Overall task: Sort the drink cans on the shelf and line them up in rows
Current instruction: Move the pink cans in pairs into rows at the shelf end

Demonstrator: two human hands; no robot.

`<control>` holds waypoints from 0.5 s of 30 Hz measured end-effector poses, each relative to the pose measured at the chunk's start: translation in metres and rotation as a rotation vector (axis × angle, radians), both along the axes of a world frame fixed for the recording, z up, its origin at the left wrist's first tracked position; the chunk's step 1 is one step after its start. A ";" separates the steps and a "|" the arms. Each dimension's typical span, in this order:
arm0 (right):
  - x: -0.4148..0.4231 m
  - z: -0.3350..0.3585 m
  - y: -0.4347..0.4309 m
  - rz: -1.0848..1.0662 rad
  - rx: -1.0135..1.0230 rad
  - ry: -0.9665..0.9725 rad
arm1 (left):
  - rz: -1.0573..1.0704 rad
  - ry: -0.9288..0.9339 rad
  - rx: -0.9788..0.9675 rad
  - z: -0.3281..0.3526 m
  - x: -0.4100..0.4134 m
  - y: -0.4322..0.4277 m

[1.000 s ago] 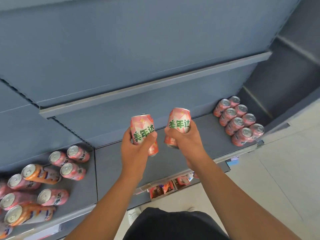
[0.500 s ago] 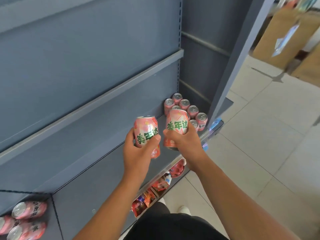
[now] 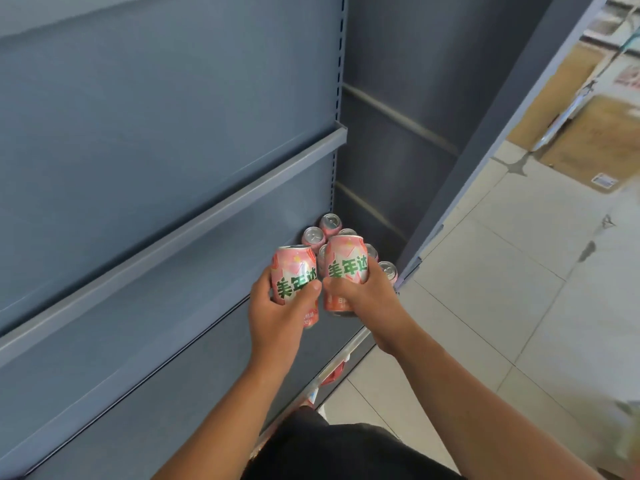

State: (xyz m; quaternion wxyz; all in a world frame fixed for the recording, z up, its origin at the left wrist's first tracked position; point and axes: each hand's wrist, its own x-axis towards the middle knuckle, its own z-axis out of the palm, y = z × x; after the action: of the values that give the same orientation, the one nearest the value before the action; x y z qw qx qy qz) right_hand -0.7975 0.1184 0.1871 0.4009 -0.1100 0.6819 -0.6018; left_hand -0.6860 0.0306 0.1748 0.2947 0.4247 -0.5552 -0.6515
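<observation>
My left hand (image 3: 277,318) sits just left of the frame's centre, thumb and fingers wrapped round the left can (image 3: 294,275), a pink one held upright with its green lettering facing me. My right hand (image 3: 365,299), thumb close beside the other thumb, grips the right can (image 3: 346,263) the same way, a little higher. Both cans hang above the shelf (image 3: 207,393), not yet set down.

Just behind them, toward the middle right, the standing cans (image 3: 314,237) form short rows against the end panel. My right can hides part of the group, so I cannot count them. The upper shelf (image 3: 194,230) runs above, and the tiled floor (image 3: 502,278) and cardboard boxes (image 3: 588,143) fill the right side.

I judge the step to be adding this pair to the front of those rows. To do it well I'd lower each can flat on its base, one per row, nudge it up until it touches the can behind, label forward, and loosen my grip only once it stands steady, minding my knuckles near the rear cans
</observation>
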 end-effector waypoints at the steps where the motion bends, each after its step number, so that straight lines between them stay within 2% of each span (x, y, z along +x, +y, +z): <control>1: -0.007 -0.001 -0.008 0.012 0.007 0.001 | 0.008 -0.005 0.009 -0.002 -0.006 -0.008; 8: -0.044 -0.006 -0.054 0.063 0.070 0.004 | 0.057 -0.026 0.089 -0.018 -0.035 -0.052; 15: -0.082 -0.024 -0.086 0.218 0.171 -0.021 | 0.191 -0.110 0.137 -0.035 -0.057 -0.068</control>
State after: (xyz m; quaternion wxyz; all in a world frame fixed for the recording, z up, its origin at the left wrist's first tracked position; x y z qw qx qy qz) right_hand -0.8790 0.0319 0.1633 0.4790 -0.1423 0.7105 -0.4954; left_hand -0.7433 -0.0369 0.1395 0.2948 0.5298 -0.4816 -0.6328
